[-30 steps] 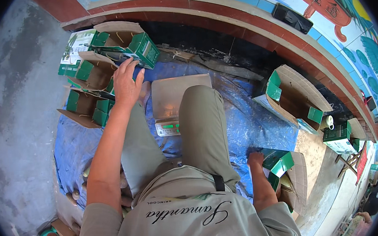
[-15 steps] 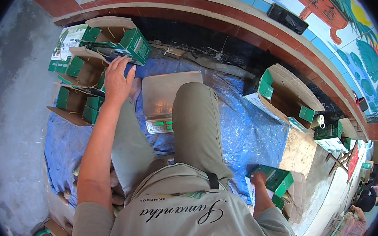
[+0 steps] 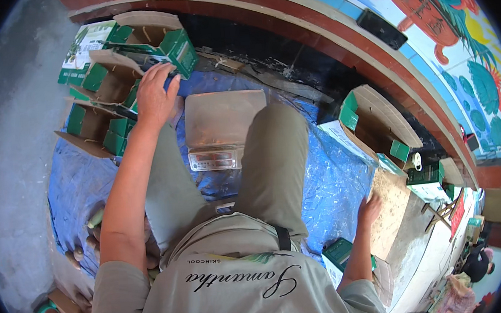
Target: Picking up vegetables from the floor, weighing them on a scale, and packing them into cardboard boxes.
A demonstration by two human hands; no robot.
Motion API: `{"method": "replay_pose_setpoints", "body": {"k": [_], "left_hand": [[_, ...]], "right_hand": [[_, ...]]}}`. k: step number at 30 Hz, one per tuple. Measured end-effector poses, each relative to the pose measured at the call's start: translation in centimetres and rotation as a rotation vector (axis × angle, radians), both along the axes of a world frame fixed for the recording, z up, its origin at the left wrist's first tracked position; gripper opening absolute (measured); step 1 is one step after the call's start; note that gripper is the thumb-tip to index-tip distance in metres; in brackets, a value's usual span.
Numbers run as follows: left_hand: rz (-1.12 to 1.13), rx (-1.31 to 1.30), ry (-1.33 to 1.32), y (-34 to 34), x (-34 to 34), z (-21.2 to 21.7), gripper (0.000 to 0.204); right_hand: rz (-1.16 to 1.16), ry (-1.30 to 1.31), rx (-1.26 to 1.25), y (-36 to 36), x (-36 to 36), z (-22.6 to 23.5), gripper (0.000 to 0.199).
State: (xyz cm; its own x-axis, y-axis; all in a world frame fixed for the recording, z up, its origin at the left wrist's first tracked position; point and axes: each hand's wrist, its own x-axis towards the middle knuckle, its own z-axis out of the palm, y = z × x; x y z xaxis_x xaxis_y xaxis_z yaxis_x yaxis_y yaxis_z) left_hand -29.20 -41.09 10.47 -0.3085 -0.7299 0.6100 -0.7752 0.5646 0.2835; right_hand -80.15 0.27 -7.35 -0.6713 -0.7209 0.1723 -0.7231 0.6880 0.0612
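One crumpled blue plastic sheet [image 3: 335,173] across a grey concrete floor [image 3: 12,153]

The sheet lies around and between the seated person's legs. At its right edge is a tan, speckled flat board [image 3: 388,201]. At least three open-topped green-and-brown cardboard boxes [image 3: 96,77] stand close together at the far left. Far right, a long open cardboard box with green flaps [image 3: 389,108] stands alone; near the right hip, a green-and-white box [image 3: 337,250] is partly hidden behind the forearm. A silver scale with a flat rectangular platform [image 3: 226,118] sits between the knees, its display lit red.

The left hand [image 3: 157,96] is palm down, fingers extended and thumb apart, by the grouped boxes; whether it touches one is unclear. The right hand [image 3: 370,208] is over the tan board's edge; I cannot tell whether its fingers are curled. Smallest are elongated brown lumps [image 3: 73,259] at the sheet's lower left.
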Motion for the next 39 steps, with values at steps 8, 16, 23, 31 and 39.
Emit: {"method": "replay_pose_setpoints", "body": {"k": [8, 16, 23, 31, 39], "left_hand": [[0.027, 0.041, 0.118, 0.2, 1.1, -0.2, 0.024], [0.051, 0.055, 0.189, 0.5, 1.7, 0.1, 0.021], [0.043, 0.066, 0.228, 0.0, 2.4, -0.5, 0.019], [-0.029, 0.065, 0.236, -0.2, 2.0, -0.5, 0.021], [0.011, 0.084, 0.181, -0.1, 2.5, -0.6, 0.021]], "right_hand": [[0.243, 0.081, 0.225, -13.7, -2.3, 9.2, 0.04], [0.306, 0.147, 0.246, -16.6, -4.9, 8.6, 0.013], [0.338, 0.142, 0.108, -18.9, -3.3, 13.5, 0.013], [0.324, 0.069, 0.219, -19.7, -1.2, 16.1, 0.011], [0.26, 0.009, 0.203, -19.8, -0.6, 16.8, 0.018]]}}
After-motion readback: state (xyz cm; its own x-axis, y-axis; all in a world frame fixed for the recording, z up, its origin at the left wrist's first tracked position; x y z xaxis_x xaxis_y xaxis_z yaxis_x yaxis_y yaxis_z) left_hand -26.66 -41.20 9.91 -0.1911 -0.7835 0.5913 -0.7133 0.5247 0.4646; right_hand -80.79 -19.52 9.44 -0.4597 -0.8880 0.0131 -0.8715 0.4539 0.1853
